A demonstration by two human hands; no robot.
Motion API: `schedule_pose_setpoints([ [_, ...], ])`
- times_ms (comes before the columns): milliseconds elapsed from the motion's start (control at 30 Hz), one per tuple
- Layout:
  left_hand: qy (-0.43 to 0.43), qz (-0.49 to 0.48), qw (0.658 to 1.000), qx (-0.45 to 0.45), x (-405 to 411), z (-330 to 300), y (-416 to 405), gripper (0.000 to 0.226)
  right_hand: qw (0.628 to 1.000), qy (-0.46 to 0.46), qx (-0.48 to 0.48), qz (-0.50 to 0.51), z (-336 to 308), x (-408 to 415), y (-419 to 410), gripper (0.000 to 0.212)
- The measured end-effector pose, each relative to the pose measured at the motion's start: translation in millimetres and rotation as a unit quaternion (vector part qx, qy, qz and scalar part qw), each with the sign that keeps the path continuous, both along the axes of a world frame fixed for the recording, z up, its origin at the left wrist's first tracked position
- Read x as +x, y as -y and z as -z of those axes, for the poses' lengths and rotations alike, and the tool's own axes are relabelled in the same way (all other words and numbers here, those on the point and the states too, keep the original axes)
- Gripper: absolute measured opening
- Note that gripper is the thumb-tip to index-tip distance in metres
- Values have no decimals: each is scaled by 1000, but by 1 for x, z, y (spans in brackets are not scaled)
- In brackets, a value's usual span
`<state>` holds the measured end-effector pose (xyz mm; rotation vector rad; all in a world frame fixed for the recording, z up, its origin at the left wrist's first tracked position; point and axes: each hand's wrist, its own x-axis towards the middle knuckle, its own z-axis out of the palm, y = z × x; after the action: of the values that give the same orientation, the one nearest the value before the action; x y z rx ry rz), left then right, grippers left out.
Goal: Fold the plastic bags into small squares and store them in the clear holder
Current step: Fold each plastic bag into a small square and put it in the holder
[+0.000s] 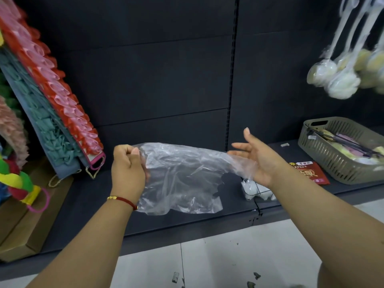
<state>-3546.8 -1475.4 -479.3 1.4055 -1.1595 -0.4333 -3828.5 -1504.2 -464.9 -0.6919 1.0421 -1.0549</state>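
Note:
A clear, crumpled plastic bag [182, 177] hangs spread in the air above the dark shelf [83, 204]. My left hand [127, 165] grips its left top corner in a fist. My right hand [252, 156] is at the bag's right end with fingers straight and spread, palm facing left, and the plastic drapes over its lower fingers. A small clear holder [256, 191] with white folded plastic inside stands on the shelf just below my right wrist, partly hidden by my forearm.
A grey slotted basket [332, 161] with packets stands at the right, a red packet [309, 173] beside it. Red, pink and teal hanging goods [52, 113] lean at the left above cardboard boxes [22, 231]. Wrapped sponges [340, 80] hang top right. White floor tiles [239, 256] lie below.

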Motion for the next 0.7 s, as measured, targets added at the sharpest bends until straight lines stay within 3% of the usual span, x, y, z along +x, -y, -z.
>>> schedule_pose_setpoints([
  [100,-6,-22,1000,1,3,-1,2,17,999,16,-20,-24,4,-5,-1,66],
  [267,-18,-36,999,13,11,-1,5,22,991,-59,-109,45,6,-7,3,6],
  [400,-25,-35,999,14,9,-9,3,19,979,-85,-123,138,0,-12,8,9],
  [467,-47,-34,998,17,5,-15,3,24,975,19,-121,187,-5,-13,8,6],
  [533,-80,-38,996,30,2,-17,4,38,977,105,-126,140,-5,-7,5,35],
  [567,-111,-39,992,44,-1,-19,5,43,987,68,-124,71,0,-3,2,51],
  [600,-150,-44,986,62,-1,-18,7,44,991,-28,-129,-21,4,4,-4,57],
  [667,-227,-63,965,113,-1,-18,9,41,945,-239,-148,-165,15,19,-17,45],
  [700,-260,-68,953,138,1,-17,11,38,922,-298,-160,-187,21,23,-18,30],
])
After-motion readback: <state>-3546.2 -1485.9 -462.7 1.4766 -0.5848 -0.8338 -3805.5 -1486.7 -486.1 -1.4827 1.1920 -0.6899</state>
